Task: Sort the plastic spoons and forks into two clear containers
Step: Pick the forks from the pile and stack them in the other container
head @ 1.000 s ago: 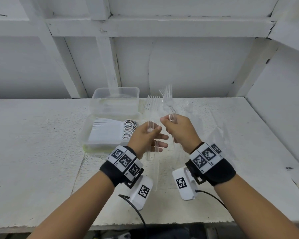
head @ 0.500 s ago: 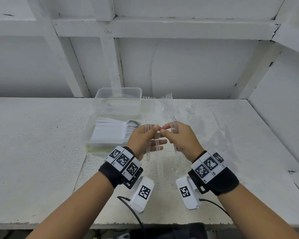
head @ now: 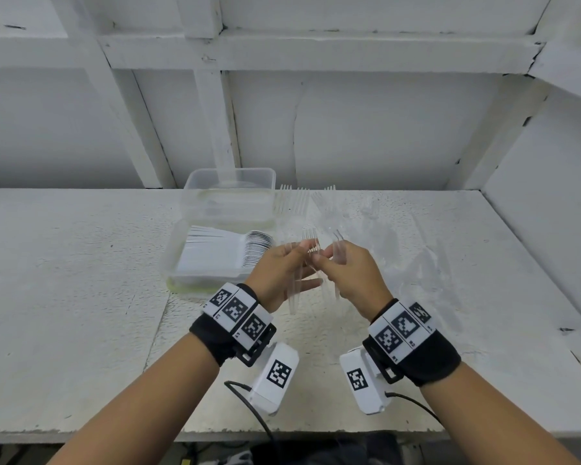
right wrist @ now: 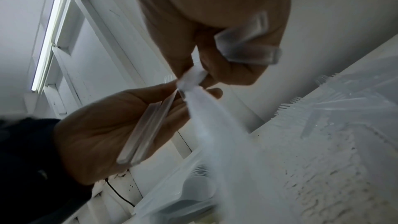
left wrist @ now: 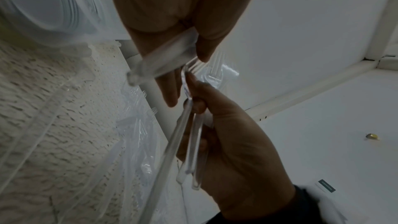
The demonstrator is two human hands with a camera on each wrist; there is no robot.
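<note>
Fingers [head: 311, 263] of both hands pinch clear forks [head: 311, 241], prongs up, handles hanging down. Near container [head: 182, 260] holds stacked spoons [head: 255, 248]; far container's [head: 230, 176] contents, can't tell.

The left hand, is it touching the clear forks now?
Touching. In the right wrist view, the left hand holds the clear forks: their handles lie across its palm, thumb on top.

bright even head view; dim, motion-blurred, edge-warped wrist views

Clear, colourless plastic is seen in the forks [head: 311, 245] and both containers [head: 230, 193], the near container [head: 182, 263] stacked with white spoons [head: 222, 250]. Black wristbands [head: 215, 337] are fitted with white plates printed in black-and-white square codes; the table [head: 64, 280] is speckled white.
</note>
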